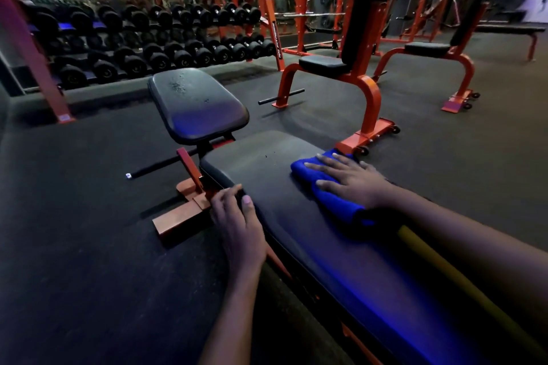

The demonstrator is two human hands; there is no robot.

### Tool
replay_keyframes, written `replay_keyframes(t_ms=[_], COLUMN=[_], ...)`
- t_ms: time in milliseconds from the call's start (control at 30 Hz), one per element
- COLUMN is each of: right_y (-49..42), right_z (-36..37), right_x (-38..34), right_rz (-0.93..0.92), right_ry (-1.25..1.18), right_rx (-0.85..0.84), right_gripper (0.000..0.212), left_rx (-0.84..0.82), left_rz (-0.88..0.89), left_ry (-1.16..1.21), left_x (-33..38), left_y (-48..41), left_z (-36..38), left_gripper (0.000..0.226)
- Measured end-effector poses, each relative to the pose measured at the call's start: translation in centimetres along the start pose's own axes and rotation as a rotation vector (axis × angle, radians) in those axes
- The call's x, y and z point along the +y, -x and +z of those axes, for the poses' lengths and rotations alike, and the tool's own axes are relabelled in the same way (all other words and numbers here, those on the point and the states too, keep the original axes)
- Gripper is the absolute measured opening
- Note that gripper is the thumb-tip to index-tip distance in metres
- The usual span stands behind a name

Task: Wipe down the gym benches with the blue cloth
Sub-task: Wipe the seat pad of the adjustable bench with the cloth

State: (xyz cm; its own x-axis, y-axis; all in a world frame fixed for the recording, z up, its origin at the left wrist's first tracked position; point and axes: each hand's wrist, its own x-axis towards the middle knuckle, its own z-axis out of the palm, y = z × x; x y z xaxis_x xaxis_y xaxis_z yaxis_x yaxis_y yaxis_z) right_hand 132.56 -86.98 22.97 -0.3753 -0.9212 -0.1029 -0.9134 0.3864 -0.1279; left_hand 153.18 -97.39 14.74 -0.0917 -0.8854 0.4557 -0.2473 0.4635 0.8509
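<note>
A dumbbell rack (142,27) stands at ten o'clock, an upright bench (355,38) at one, a yellow pole (444,270) at four. Our right hand (353,181) lies flat, fingers straight, on the blue cloth (335,201) at the bench pad's (267,175) right edge; our left hand (237,222) curls round its left edge.

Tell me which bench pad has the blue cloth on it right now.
The long flat pad nearest the camera: the right hand presses the blue cloth on it. The raised seat pad beyond it carries only specks.
</note>
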Motion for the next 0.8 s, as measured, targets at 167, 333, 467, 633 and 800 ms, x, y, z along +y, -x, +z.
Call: replay_keyframes(t_ms=[167, 333, 467, 633, 800], right_y=[-7.7, -6.8, -6.7, -8.2, -9.0], right_z=[-0.6, 0.4, -0.2, 0.5, -0.4], right_x=[-2.0, -1.9, -2.0, -5.3, -4.3], right_rz=[0.239, 0.114, 0.164, 0.371, 0.370], right_ry=[-0.105, -0.001, -0.067, -0.050, -0.092], right_rx=[0.028, 0.082, 0.056, 0.126, 0.073], right_gripper=[0.055, 0.054, 0.052, 0.057, 0.058], left_rx=[0.079, -0.011, -0.136, -0.183, -0.184], left_rz=[-0.157, -0.321, -0.401, -0.460, -0.437], left_ry=[-0.034, -0.197, -0.234, -0.201, -0.180], left_x=[-1.0, -1.1, -1.5, -2.2, -2.8], left_y=[-6.1, -12.2, -16.0, -17.3, -17.1], left_z=[2.1, 3.1, 3.5, 3.7, 4.1], left_gripper=[0.034, 0.039, 0.046, 0.046, 0.047])
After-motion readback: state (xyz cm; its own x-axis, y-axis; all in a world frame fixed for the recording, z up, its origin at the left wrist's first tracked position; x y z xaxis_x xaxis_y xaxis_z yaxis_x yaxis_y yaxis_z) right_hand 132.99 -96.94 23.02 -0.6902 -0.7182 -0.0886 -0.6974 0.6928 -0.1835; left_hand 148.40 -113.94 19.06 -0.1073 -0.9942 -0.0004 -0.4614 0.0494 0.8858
